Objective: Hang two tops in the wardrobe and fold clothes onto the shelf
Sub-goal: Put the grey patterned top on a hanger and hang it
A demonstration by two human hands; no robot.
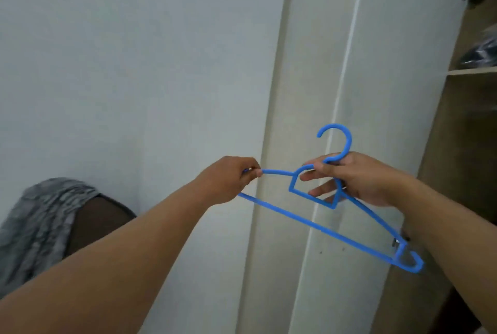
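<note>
Head view: the person holds a blue hanger [317,226] in mid-air before the white wardrobe door [309,64], left hand [228,180] pinching one shoulder tip, right hand [357,180] clamped below the hook. Keeping it level should ease threading a top; none is visible.

hangers: 1 [317,226] | hands: 2 | shelves: 1 [470,71]

Hanger [309,222] I'm holding: blue plastic, smooth, slight sheen. Wardrobe door [317,64]: white, matt, smooth panel. Shelf [473,71] and carcass: wood-look board, matt. Grey garment [37,223] lower left: soft cloth, crinkled texture, matt. Wall [134,51]: flat matt paint.
</note>
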